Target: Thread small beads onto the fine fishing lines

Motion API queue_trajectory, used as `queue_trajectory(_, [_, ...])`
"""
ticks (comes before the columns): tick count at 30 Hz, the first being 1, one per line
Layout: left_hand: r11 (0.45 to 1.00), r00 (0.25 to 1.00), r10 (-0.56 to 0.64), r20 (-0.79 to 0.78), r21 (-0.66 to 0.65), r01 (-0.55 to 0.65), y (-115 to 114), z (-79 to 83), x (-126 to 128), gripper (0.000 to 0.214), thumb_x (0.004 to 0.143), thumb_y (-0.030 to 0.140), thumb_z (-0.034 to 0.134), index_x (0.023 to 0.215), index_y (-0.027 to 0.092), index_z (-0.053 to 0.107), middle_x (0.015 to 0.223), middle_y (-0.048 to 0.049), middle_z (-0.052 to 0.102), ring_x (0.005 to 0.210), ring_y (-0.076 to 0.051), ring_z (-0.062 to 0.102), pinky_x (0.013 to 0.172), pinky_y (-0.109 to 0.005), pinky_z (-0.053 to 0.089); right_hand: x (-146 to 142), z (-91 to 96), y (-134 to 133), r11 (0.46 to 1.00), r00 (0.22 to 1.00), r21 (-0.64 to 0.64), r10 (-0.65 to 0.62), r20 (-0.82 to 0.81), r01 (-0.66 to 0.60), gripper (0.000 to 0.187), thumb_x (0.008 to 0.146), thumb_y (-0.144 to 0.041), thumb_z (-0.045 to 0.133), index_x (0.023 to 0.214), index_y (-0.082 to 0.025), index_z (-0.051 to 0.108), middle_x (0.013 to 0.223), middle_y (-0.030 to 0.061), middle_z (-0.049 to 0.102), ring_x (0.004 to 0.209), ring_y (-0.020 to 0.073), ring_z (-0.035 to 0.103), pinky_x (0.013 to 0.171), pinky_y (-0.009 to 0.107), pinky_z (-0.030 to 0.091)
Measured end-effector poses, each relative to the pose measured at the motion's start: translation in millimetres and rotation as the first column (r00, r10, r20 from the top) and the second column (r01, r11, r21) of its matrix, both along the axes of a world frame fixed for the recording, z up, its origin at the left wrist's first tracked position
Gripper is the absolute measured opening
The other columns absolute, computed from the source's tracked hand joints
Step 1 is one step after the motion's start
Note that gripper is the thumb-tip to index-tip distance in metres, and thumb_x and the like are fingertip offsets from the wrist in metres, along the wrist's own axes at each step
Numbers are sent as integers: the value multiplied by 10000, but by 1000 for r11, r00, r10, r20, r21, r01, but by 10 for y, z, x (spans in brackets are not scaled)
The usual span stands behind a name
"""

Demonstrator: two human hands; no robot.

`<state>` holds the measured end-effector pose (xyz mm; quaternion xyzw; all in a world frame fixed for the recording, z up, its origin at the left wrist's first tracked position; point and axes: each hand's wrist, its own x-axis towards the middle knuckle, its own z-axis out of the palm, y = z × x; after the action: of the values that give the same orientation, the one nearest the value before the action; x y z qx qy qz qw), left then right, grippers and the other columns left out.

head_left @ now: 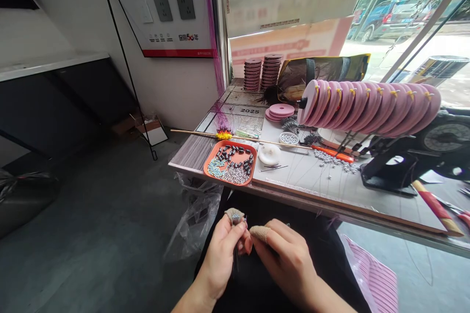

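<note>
Both hands work close together over my lap, below the table edge. My left hand (223, 249) is closed in a pinch, its taped fingertip holding a small dark bead-like piece (237, 217) with thin strands hanging down. My right hand (286, 254) is closed too, its taped forefinger (259, 233) pointing at the left fingertips and almost touching them. What the right hand pinches is too small to make out. Nearest on the table is an orange tray (211, 158) of small black, silver and pale blue parts.
A dark machine (400, 156) carries a row of pink discs (367, 103). Stacks of pink discs (262, 71), loose pink discs (279, 112), a white disc (269, 154), a small bowl of beads (289, 139), a long stick (257, 141) and a plastic bag (194, 215) are nearby.
</note>
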<state>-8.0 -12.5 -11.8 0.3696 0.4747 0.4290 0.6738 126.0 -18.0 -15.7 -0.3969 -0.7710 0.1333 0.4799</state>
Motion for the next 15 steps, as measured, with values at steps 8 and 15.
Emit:
queue_trajectory(8, [963,928,-4,-373,247,104,-31,7,-45,227,869,255,399,651,199,428,544,43,440,537,-116,412,590,-258,350,-4,-24,31,987,986,32,-158,60,156,210,866,-112,462,729,-139,619,547,16,539,475,108,489,466,209,388])
queue_trajectory(15, [949,916,86,-392,311,44,-11,-11,-62,125,796,258,530,706,173,547,664,10,539,640,-137,477,637,-248,403,-3,-40,29,987,985,47,-158,64,156,217,865,-114,455,713,-148,607,550,13,546,472,104,500,462,201,389])
